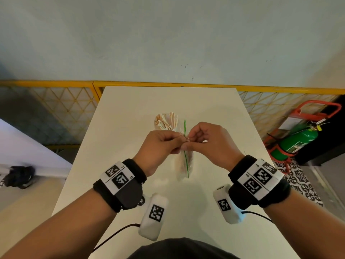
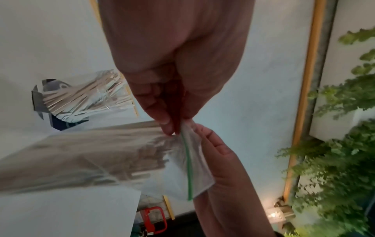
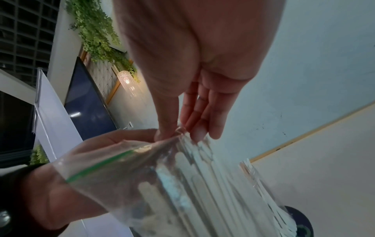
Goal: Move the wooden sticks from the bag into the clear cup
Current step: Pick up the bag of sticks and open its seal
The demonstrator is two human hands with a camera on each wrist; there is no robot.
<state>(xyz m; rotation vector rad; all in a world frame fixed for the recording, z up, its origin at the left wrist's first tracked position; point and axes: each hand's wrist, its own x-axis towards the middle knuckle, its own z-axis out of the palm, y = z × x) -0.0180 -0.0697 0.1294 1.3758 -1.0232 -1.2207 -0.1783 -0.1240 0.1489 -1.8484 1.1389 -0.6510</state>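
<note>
A clear zip bag (image 1: 183,165) with a green seal strip (image 1: 185,128) hangs over the white table (image 1: 214,113), with wooden sticks (image 2: 101,152) inside it. My left hand (image 1: 181,142) and my right hand (image 1: 189,142) each pinch one side of the bag's mouth, knuckles nearly touching. In the left wrist view my left fingertips (image 2: 169,128) grip the bag (image 2: 198,179) at the strip. In the right wrist view my right fingers (image 3: 194,128) pinch the bag (image 3: 125,173). Just behind the hands stands the clear cup (image 1: 166,121), holding several sticks (image 2: 87,94).
A green fire extinguisher (image 1: 298,139) in a red stand sits on the floor to the right of the table. A yellow railing (image 1: 168,84) runs along the table's far edge. A dark bundle (image 1: 19,176) lies on the floor at the left.
</note>
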